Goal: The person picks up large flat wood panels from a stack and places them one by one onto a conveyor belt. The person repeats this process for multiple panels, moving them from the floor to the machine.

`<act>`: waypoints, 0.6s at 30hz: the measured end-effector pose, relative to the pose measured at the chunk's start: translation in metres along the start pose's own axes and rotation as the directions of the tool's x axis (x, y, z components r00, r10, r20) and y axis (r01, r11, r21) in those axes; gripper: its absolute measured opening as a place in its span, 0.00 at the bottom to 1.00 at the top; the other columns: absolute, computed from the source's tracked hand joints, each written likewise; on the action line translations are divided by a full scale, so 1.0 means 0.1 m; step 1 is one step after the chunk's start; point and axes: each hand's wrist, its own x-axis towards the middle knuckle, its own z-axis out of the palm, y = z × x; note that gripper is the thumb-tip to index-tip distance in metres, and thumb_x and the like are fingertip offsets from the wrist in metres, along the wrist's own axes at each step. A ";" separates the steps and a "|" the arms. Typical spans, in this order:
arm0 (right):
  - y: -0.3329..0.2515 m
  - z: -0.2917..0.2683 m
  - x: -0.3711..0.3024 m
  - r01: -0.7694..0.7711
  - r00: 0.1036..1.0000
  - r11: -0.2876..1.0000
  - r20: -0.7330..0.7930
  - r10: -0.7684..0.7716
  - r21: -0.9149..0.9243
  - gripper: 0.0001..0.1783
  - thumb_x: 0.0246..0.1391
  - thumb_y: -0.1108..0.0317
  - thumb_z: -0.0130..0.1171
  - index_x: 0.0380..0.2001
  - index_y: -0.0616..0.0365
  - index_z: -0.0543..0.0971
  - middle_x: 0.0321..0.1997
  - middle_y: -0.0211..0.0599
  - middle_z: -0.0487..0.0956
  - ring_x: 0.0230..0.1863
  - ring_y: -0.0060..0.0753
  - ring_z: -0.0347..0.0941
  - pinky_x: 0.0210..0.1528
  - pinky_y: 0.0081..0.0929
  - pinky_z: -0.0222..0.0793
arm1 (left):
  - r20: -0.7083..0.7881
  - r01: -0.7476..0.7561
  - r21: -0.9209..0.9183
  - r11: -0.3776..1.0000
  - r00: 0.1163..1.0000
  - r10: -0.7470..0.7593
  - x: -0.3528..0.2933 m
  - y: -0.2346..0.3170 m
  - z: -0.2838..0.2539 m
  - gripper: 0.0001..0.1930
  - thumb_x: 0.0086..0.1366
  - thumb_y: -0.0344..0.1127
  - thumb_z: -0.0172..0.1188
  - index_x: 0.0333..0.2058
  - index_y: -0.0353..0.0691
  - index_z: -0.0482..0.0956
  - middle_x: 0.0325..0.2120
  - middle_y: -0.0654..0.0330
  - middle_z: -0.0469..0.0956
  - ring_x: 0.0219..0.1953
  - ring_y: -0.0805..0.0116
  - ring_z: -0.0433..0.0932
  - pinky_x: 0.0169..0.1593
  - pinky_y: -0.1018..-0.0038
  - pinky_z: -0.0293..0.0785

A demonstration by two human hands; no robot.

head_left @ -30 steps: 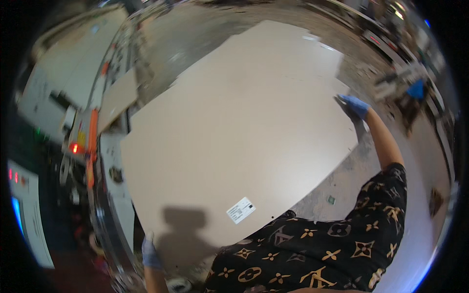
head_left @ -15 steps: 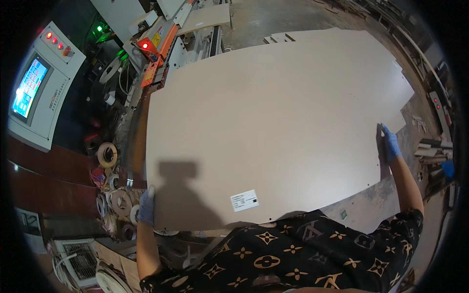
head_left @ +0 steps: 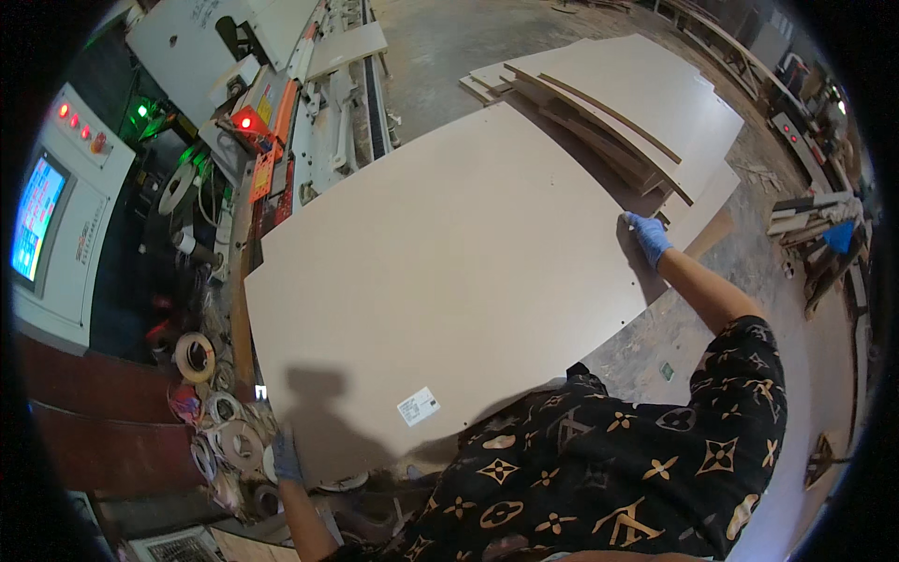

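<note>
While the large beige panel (head_left: 449, 281) lies flat across the machine bed, both blue-gloved hands hold it at opposite edges. The left hand (head_left: 286, 459) grips the near left corner, fingers curled over the edge. The right hand (head_left: 648, 236) clasps the far right edge, fingers closed on it. A small white label (head_left: 418, 406) sits on the panel near the person's body. No containers are in view; rolls of edge tape (head_left: 220, 426) lie heaped beside the left hand. The dark patterned shirt (head_left: 618, 468) hides the panel's near edge. Beyond the right hand, a stack of boards (head_left: 637, 103) rests on the concrete floor (head_left: 449, 37). At left stand a control console with a lit screen (head_left: 37, 215) and red lamps (head_left: 80, 117).
</note>
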 end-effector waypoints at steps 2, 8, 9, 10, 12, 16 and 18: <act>0.24 0.04 0.20 -0.008 0.997 1.000 0.074 0.008 -0.003 0.23 0.50 0.48 0.60 0.30 0.60 0.79 0.23 0.40 0.78 0.18 0.36 0.73 0.20 0.35 0.70 | -0.070 -0.009 0.015 1.000 0.998 0.010 0.14 0.01 0.16 0.36 0.66 0.58 0.50 0.60 0.32 0.63 0.57 0.49 0.67 0.55 0.57 0.69 0.56 0.66 0.67; 1.17 0.27 0.40 -0.195 0.966 0.967 0.200 0.161 0.161 0.17 0.54 0.48 0.61 0.22 0.49 0.78 0.17 0.24 0.71 0.16 0.25 0.62 0.19 0.29 0.57 | -0.227 -0.111 0.475 0.873 0.943 0.243 0.45 0.07 0.37 0.34 0.63 0.55 0.56 0.56 0.29 0.67 0.54 0.42 0.69 0.55 0.47 0.69 0.57 0.61 0.65; 1.26 0.31 0.40 -0.134 0.985 0.968 0.133 0.107 0.211 0.20 0.54 0.45 0.60 0.20 0.47 0.76 0.16 0.21 0.68 0.16 0.24 0.59 0.19 0.29 0.56 | -0.407 -0.016 0.545 0.838 0.869 0.281 0.34 -0.01 0.44 0.32 0.64 0.52 0.56 0.57 0.31 0.65 0.56 0.45 0.68 0.56 0.50 0.68 0.58 0.62 0.65; 1.30 0.32 0.41 -0.193 0.964 0.931 0.235 0.122 0.309 0.19 0.53 0.45 0.61 0.20 0.45 0.76 0.16 0.21 0.69 0.17 0.22 0.60 0.20 0.27 0.56 | -0.568 0.042 0.571 0.820 0.742 0.357 0.19 -0.12 0.59 0.31 0.65 0.49 0.56 0.59 0.32 0.64 0.58 0.49 0.66 0.58 0.53 0.66 0.60 0.63 0.64; 1.29 0.36 0.45 -0.224 0.959 0.947 0.228 0.171 0.231 0.18 0.52 0.43 0.62 0.21 0.42 0.77 0.17 0.21 0.70 0.18 0.21 0.61 0.20 0.26 0.58 | -0.808 -0.247 0.204 0.947 0.505 0.305 -0.18 -0.36 0.98 0.34 0.65 0.47 0.57 0.61 0.31 0.59 0.61 0.48 0.62 0.61 0.55 0.63 0.61 0.64 0.62; 1.08 0.46 0.57 -0.315 0.920 0.932 0.299 0.254 0.180 0.19 0.53 0.40 0.59 0.23 0.42 0.78 0.19 0.22 0.74 0.19 0.23 0.66 0.22 0.26 0.62 | -0.662 0.021 -0.029 0.999 0.748 -0.035 -0.53 -0.59 2.20 0.38 0.63 0.46 0.61 0.63 0.32 0.54 0.64 0.46 0.56 0.62 0.57 0.60 0.65 0.64 0.55; 1.03 0.56 0.58 -0.449 0.827 0.871 0.460 0.323 0.197 0.20 0.54 0.39 0.57 0.24 0.42 0.78 0.19 0.21 0.75 0.19 0.22 0.67 0.22 0.25 0.63 | -0.543 -0.236 -0.499 0.834 0.835 -0.089 -0.31 -0.42 2.76 0.36 0.62 0.43 0.62 0.63 0.35 0.56 0.62 0.49 0.60 0.60 0.56 0.62 0.64 0.63 0.58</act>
